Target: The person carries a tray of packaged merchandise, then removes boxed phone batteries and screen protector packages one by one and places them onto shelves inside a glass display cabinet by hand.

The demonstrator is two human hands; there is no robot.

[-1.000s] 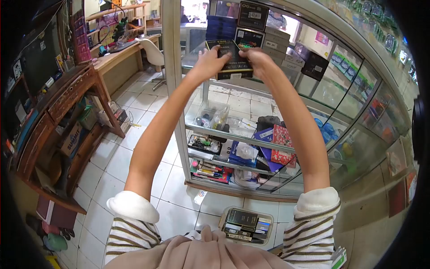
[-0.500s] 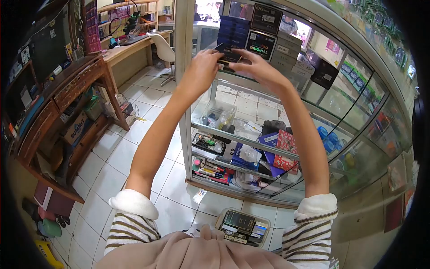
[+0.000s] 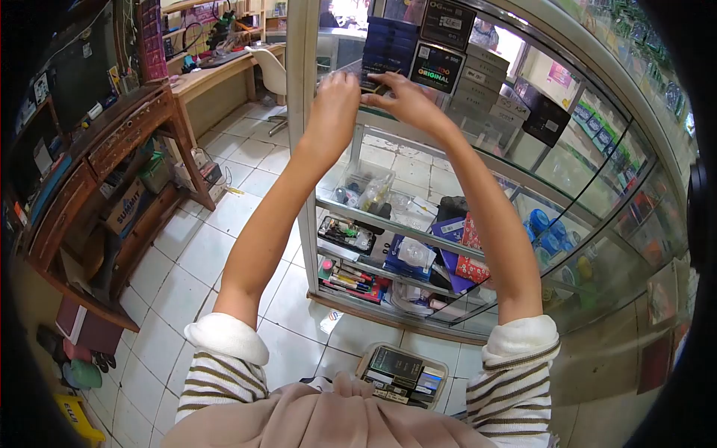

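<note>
My left hand [image 3: 337,108] is at the upper left of the glass display cabinet, beside its metal post. Its fingers are bent close together with the tips hidden, so anything in them cannot be made out. My right hand [image 3: 409,103] reaches in from the right with thumb and forefinger apart, close to the lower front of a stack of dark blue boxes [image 3: 391,45]. Just behind it stands a black box marked ORIGINAL [image 3: 435,69], under another black box [image 3: 447,27]. Grey boxes [image 3: 476,84] are piled to the right, with a black box [image 3: 547,119] beyond.
Lower cabinet shelves [image 3: 351,204] hold bags, notebooks and pens. On the floor before me sits a tray [image 3: 366,362] of small boxes. A wooden cabinet [image 3: 138,142] stands left; a white chair [image 3: 267,73] and a workbench [image 3: 216,71] are behind.
My left hand has turned so its fingers point up and away, and a dark thin piece near its fingertips no longer shows. My right hand has shifted slightly left. The view moved slightly.
</note>
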